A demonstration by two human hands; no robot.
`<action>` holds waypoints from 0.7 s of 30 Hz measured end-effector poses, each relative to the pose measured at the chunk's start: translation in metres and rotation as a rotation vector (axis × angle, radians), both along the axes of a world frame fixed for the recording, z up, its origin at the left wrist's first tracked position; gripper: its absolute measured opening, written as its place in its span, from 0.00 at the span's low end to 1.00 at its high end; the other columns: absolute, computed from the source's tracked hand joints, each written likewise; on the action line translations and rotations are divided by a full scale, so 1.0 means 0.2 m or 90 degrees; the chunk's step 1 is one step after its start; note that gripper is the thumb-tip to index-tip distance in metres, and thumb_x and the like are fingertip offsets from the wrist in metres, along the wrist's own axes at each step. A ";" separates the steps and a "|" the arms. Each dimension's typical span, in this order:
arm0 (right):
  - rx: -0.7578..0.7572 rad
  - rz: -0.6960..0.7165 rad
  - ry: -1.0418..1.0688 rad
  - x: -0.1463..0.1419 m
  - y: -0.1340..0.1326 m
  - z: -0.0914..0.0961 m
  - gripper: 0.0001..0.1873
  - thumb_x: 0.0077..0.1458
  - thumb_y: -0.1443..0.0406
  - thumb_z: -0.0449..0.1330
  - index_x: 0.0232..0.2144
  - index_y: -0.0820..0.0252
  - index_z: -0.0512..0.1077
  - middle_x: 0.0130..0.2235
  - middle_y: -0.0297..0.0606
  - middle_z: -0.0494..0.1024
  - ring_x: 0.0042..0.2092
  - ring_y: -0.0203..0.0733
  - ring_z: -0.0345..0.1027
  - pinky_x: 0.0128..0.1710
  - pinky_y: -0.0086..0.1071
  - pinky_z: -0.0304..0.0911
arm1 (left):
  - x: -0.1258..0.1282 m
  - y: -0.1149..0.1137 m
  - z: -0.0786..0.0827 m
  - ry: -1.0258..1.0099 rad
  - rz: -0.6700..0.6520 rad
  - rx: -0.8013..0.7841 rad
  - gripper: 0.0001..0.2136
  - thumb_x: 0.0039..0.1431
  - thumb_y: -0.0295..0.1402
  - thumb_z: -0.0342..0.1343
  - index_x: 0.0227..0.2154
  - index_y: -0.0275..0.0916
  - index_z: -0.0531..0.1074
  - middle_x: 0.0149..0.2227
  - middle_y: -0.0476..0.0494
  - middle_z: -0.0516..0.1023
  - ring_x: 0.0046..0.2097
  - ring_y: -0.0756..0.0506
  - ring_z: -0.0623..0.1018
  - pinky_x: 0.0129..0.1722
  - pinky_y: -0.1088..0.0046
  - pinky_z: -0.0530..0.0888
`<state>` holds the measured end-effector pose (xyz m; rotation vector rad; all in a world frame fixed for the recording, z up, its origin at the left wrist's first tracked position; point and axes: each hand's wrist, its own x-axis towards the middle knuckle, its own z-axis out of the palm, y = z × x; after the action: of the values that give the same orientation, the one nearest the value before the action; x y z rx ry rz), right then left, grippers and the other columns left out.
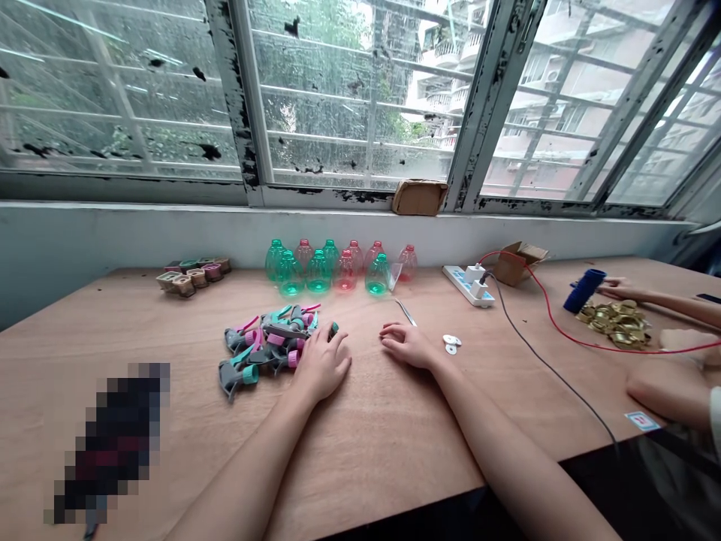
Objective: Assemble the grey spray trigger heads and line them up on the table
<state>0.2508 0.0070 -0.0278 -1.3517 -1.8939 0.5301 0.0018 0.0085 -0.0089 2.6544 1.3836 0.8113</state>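
Note:
My left hand (321,364) rests on the wooden table at the edge of a heap of grey plastic spray trigger heads (264,349) with pink and teal parts, its fingertips against the heap. It does not appear to grip anything. My right hand (408,346) lies on the bare wood with its fingers lightly curled, holding nothing. Just beyond its fingertips are metal tweezers (405,311), and to its right are several small white discs (451,343). Behind both hands stands a group of clear plastic bottles (318,272), tinted green and pink.
Another person's hand (619,288) is at the right by a blue cylinder (584,291) and a heap of brass pieces (613,324). A power strip (467,285) with red and black cables sits near a cardboard box (514,264). Small tan containers (194,276) and a pixelated object (107,443) lie left.

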 end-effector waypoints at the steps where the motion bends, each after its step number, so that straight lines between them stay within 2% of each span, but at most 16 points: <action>1: 0.002 0.000 0.002 0.00 0.00 0.00 0.12 0.51 0.64 0.59 0.37 0.60 0.77 0.47 0.43 0.74 0.49 0.44 0.68 0.53 0.38 0.59 | 0.00 0.00 0.00 -0.010 -0.010 -0.009 0.18 0.54 0.35 0.54 0.49 0.42 0.69 0.58 0.38 0.62 0.58 0.34 0.62 0.56 0.53 0.62; 7: 0.006 0.003 -0.001 -0.01 -0.01 0.01 0.12 0.51 0.64 0.59 0.38 0.60 0.77 0.47 0.43 0.75 0.50 0.44 0.68 0.53 0.38 0.59 | 0.02 -0.04 0.04 -0.081 -0.112 -0.046 0.17 0.55 0.29 0.51 0.48 0.44 0.69 0.50 0.44 0.71 0.52 0.41 0.69 0.52 0.61 0.67; 14: 0.013 0.000 -0.003 -0.01 -0.01 0.00 0.11 0.51 0.64 0.59 0.37 0.59 0.77 0.47 0.43 0.74 0.50 0.44 0.68 0.53 0.38 0.59 | 0.00 -0.03 0.02 -0.081 -0.092 -0.040 0.22 0.49 0.24 0.51 0.49 0.44 0.70 0.45 0.44 0.74 0.51 0.41 0.68 0.52 0.61 0.67; 21: 0.008 -0.001 -0.010 -0.01 -0.01 0.00 0.11 0.51 0.64 0.59 0.37 0.58 0.78 0.46 0.43 0.75 0.51 0.45 0.67 0.53 0.38 0.58 | 0.01 -0.04 0.03 -0.106 -0.119 -0.101 0.24 0.47 0.22 0.50 0.49 0.44 0.70 0.45 0.44 0.74 0.49 0.43 0.71 0.50 0.64 0.69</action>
<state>0.2491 0.0059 -0.0279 -1.3519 -1.9056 0.5079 0.0028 0.0009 -0.0027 2.4856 1.0944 0.8404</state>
